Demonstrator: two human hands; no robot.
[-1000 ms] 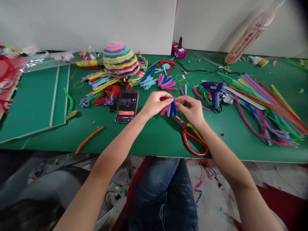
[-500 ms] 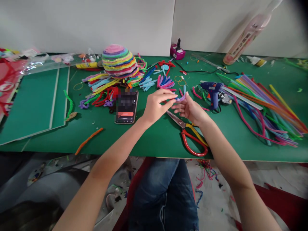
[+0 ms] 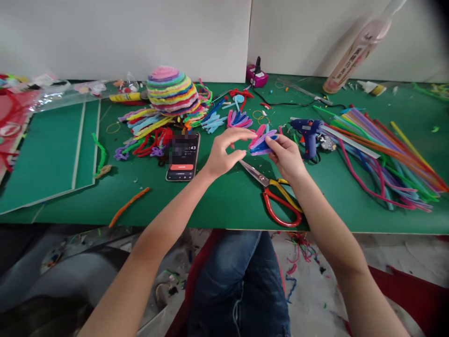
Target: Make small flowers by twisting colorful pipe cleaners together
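Note:
My right hand (image 3: pixel 288 155) pinches a small bundle of folded pipe-cleaner loops (image 3: pixel 261 142), pink, purple and blue, held just above the green table (image 3: pixel 224 196). My left hand (image 3: pixel 224 152) hovers beside the bundle with its fingers curled and its fingertips close to the loops; whether it grips them I cannot tell. Red-handled scissors (image 3: pixel 277 196) lie on the table right under my hands.
A phone (image 3: pixel 184 157) lies left of my hands. Behind stand a striped pipe-cleaner dome (image 3: pixel 171 91) and loose loops (image 3: pixel 238 119). A blue glue gun (image 3: pixel 308 131) and long pipe cleaners (image 3: pixel 386 150) are at right, a green board (image 3: pixel 45 150) at left.
The bundle has passed from between both hands into my right hand and now points left, lifted slightly. My left hand has loosened and drawn back a little. The view shifted slightly.

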